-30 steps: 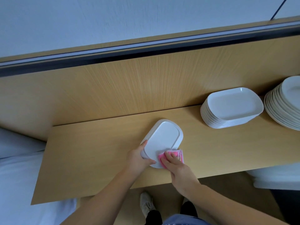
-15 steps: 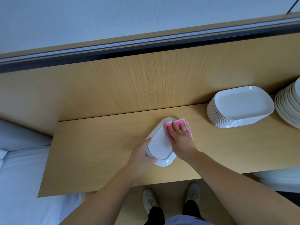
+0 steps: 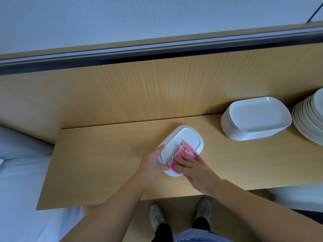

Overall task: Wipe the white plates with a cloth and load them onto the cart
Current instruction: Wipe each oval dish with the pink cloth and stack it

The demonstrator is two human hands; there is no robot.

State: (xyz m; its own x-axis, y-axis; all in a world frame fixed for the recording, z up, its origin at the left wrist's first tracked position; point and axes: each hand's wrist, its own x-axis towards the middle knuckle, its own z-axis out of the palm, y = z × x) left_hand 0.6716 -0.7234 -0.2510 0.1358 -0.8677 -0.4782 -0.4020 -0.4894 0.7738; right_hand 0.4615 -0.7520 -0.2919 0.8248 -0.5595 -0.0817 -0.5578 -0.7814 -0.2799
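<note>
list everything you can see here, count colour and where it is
plate: one, white, on the table's middle, under the cloth
cloth: one, pink, folded, on the plate's near end
stack of oblong plates: one stack, white, table's right side
stack of round plates: one stack, white, far right, cut off by the frame
table: one, light wood, across the middle
back panel: one, light wood, behind the table
bedding: white, lower left
shoes: two, grey, on the floor below the table edge
left hand: grips the plate's left edge
right hand: fingers flat, pressing the cloth
</note>
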